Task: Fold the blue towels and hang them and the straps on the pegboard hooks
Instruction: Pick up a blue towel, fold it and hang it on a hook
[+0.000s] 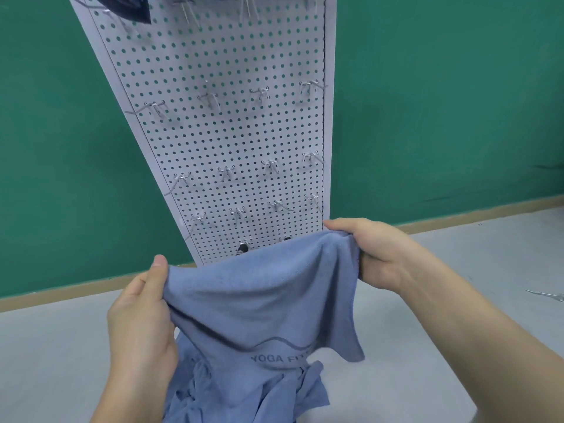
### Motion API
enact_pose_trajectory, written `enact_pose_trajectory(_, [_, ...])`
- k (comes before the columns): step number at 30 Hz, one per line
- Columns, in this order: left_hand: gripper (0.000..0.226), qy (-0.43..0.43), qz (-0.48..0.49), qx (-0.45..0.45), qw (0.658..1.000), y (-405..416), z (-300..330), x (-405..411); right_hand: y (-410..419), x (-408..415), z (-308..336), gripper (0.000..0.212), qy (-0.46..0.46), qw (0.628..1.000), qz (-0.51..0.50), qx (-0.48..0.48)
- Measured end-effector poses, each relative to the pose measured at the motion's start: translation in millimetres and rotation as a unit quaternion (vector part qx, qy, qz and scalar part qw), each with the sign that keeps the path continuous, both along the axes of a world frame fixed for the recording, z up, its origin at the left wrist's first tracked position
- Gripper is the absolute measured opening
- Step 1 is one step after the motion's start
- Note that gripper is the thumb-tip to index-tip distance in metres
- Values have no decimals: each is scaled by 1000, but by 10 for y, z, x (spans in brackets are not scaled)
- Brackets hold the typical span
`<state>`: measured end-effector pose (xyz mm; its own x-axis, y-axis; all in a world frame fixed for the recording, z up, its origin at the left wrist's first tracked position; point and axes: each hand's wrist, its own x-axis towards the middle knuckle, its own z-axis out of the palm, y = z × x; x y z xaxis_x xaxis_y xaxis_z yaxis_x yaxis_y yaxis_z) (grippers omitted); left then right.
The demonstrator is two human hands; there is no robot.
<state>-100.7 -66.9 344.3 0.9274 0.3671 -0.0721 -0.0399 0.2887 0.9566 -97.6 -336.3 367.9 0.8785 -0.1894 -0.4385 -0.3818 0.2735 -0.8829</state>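
Step in hand: folding. One blue towel is held up in front of the pegboard, stretched between both hands, its lower part hanging over a crumpled heap of blue cloth at the near edge of the view. The heap appears to lie on the grey floor, though its base is not clearly shown.

Left hand: grip pinching the towel's left upper edge, thumb on the near face, fingers hidden behind the cloth.

Right hand: grip pinching the towel's right upper corner, thumb over the top edge, fingers curled behind.

Condition of the towel: slack between the grips, sagging in the middle, printed lettering readable near its lower edge. It is spread, not yet doubled; no clean fold line is visible.

Pegboard: stands upright against the green wall, just beyond the towel. Several rows of metal hooks are bare. A dark blue item hangs at the far upper left, cut off by the frame; its kind cannot be told. No straps can be identified with certainty.

Next move, as judged: bring the two grips together so the corners meet, square the edges, then lift the folded towel onto a bare hook. The sag needs taking out first, or the fold will lie uneven.

Also noted: a thin metal piece on the floor at far right.
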Motion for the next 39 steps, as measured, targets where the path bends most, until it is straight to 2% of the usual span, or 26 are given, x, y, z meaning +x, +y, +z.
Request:
enact_pose_trajectory(3, [24, -4, -2, -17, 1000, -14, 12, -8, -11, 15, -14, 17, -24, 999, -20, -31])
enact_pose_trajectory(8, [22, -3, -3, -19, 1000, -18, 10, -2, -39, 48, -57, 21, -69, 993, -44, -87])
enact_pose_trajectory(11, [22, -4, 3, -19, 1000, 6, -2, 9, -54, 78, -108, 43, -120, 976, -58, -170])
enact_pose_trajectory(15, [23, -13, 0, -17, 1000, 26, -10, 18, -74, 131, -181, 79, -162, 963, -48, -209])
enact_pose_trajectory(17, [25, -16, -10, 1, 1000, 39, -17, 26, -89, 143, -198, 85, -168, 959, -47, -222])
enact_pose_trajectory(22, [18, 2, -63, 102, 993, 115, -80, 87, -132, 106, -137, 73, -160, 949, -42, -269])
enact_pose_trajectory(25, [18, 27, -67, 163, 984, 177, -135, 138, -177, 82, -103, 58, -151, 912, -42, -380])
enact_pose_trajectory(27, [17, 40, -63, 175, 982, 195, -147, 159, -220, 88, -98, 55, -132, 884, -35, -446])
enact_pose_trajectory(29, [19, 48, -80, 151, 984, 185, -140, 172, -304, 135, -135, 55, -119, 879, -20, -462])
enact_pose_trajectory(32, [19, 55, -166, 57, 983, 102, -103, 151, -387, 190, -128, 40, -100, 911, -24, -400])
enact_pose_trajectory(34, [12, 41, -233, 2, 972, 59, -83, 117, -412, 208, -78, 31, -63, 953, -36, -293])
enact_pose_trajectory(35, [18, 29, -262, -10, 965, 44, -83, 101, -424, 209, -56, 27, -48, 970, -27, -236])
enact_pose_trajectory(37, [34, 7, -292, -4, 956, -2, -93, 78, -465, 205, -30, 12, -57, 986, 28, -152])
enact_pose_trajectory(39, [39, -2, -276, 40, 960, -58, -118, 61, -501, 188, -26, 13, -92, 987, 77, -109])
